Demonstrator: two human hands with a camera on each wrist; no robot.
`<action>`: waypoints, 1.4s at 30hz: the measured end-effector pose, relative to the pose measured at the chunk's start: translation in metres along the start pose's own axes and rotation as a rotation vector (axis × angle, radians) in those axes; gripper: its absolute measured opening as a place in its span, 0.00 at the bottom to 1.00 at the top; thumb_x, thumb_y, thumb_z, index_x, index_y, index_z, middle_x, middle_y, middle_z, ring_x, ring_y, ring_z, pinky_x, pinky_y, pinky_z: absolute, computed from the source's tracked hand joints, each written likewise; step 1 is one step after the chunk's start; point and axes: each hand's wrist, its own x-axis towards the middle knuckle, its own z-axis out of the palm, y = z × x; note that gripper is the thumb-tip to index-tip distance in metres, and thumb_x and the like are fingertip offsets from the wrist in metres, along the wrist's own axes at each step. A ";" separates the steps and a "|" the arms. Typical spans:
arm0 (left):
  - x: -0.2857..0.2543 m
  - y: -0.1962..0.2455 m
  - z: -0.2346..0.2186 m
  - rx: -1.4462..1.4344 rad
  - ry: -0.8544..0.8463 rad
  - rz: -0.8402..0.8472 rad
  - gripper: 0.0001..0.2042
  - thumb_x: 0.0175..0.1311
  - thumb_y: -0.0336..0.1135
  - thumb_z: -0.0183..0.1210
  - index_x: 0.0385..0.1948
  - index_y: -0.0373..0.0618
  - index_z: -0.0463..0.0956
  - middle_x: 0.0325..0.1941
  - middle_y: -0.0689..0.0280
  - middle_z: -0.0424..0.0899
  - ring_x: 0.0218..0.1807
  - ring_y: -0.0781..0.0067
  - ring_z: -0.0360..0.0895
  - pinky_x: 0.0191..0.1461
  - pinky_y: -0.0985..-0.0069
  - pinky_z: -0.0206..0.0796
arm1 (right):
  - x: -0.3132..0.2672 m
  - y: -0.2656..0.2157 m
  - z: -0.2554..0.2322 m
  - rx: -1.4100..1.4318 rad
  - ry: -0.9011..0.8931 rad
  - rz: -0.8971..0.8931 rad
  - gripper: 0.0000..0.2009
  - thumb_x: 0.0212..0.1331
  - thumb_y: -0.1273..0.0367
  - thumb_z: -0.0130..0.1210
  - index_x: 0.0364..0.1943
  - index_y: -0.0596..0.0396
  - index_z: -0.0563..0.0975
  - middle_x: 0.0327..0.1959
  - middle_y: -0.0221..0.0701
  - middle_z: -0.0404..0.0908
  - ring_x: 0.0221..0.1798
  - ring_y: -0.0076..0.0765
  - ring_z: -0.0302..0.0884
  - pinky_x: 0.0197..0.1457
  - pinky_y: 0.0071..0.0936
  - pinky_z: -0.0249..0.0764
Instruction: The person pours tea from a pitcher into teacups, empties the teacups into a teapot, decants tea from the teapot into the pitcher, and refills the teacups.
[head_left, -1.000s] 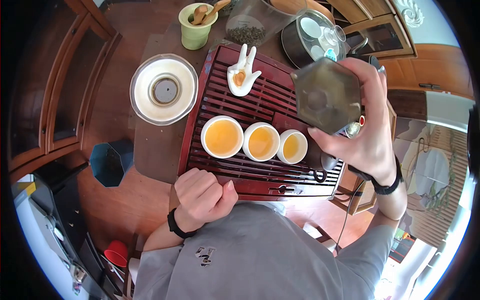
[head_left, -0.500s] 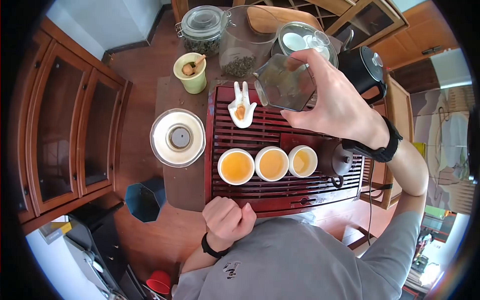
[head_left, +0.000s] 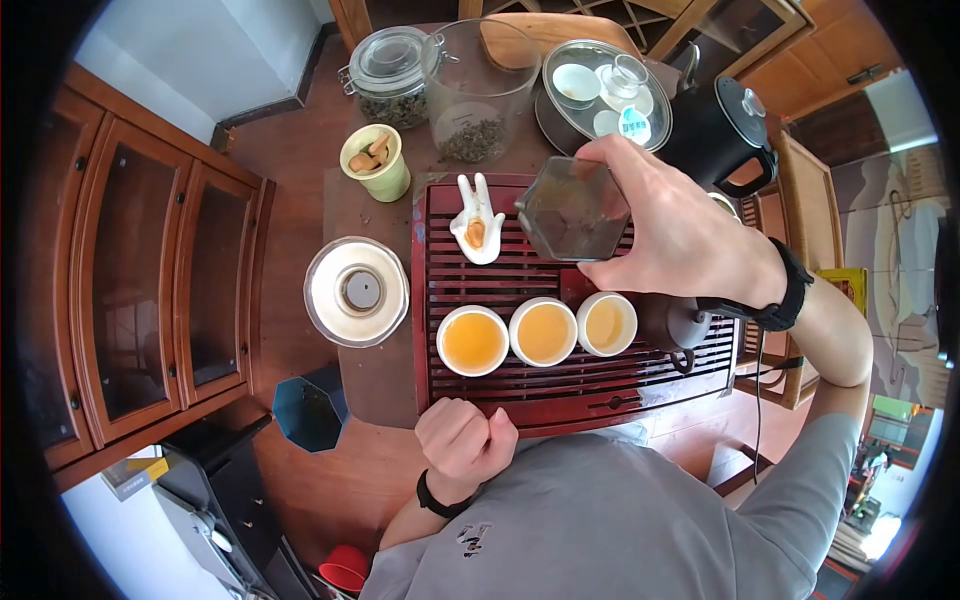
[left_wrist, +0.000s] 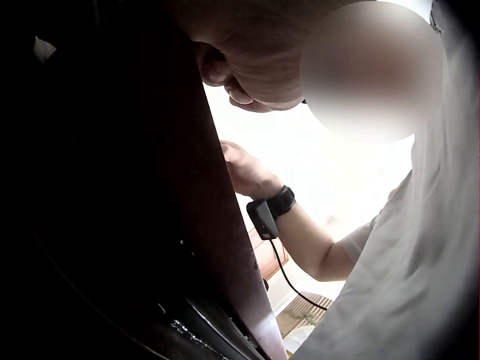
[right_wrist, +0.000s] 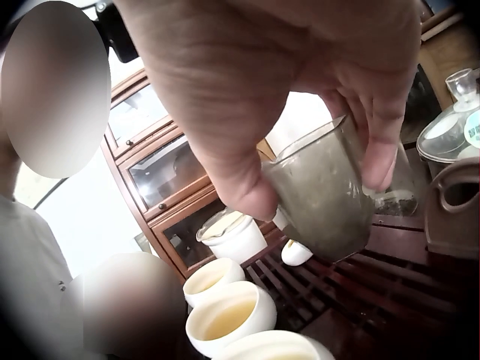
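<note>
My right hand (head_left: 690, 225) grips a grey, see-through hexagonal pitcher (head_left: 572, 212) over the slatted red tea tray (head_left: 520, 405). In the right wrist view the thumb and fingers of the right hand (right_wrist: 292, 97) hold the pitcher (right_wrist: 326, 195) on opposite sides, with its base close to the slats. Three white cups stand in a row with amber tea: a left cup (head_left: 472, 341), a middle cup (head_left: 543, 332) and a right cup (head_left: 607, 324). My left hand (head_left: 466, 440) is curled into a loose fist at the tray's front edge, holding nothing.
A white hand-shaped ornament (head_left: 477, 222) and a dark teapot (head_left: 672, 325) are on the tray. Left of it stands a strainer bowl (head_left: 325, 290). Behind are a green pot (head_left: 386, 180), a glass jar (head_left: 392, 95), a lidded pan (head_left: 548, 118) and a black kettle (head_left: 705, 135).
My right hand has brought the pitcher left and down toward the tray, from near the lidded pan. The head view has shifted. My left hand keeps its curled pose.
</note>
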 end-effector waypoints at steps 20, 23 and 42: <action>0.003 0.006 -0.001 0.020 -0.042 -0.035 0.16 0.47 0.17 0.59 0.12 0.43 0.59 0.13 0.64 0.60 0.14 0.63 0.57 0.19 0.70 0.47 | -0.038 0.007 -0.015 -0.056 0.215 -0.152 0.31 0.48 0.62 0.74 0.52 0.64 0.71 0.50 0.48 0.78 0.55 0.56 0.78 0.57 0.42 0.76; 0.002 0.005 -0.001 0.033 -0.048 -0.034 0.17 0.49 0.17 0.58 0.12 0.43 0.57 0.13 0.64 0.59 0.14 0.62 0.56 0.19 0.69 0.46 | -0.077 0.024 -0.030 -0.190 0.197 -0.052 0.17 0.50 0.63 0.70 0.34 0.58 0.75 0.32 0.39 0.80 0.37 0.51 0.80 0.37 0.42 0.76; -0.003 0.005 0.002 0.106 -0.044 -0.065 0.17 0.52 0.18 0.55 0.11 0.41 0.56 0.12 0.63 0.57 0.13 0.63 0.55 0.19 0.69 0.43 | -0.135 0.047 0.028 -0.332 0.127 -0.117 0.09 0.55 0.67 0.61 0.26 0.54 0.73 0.20 0.32 0.73 0.24 0.40 0.77 0.28 0.38 0.74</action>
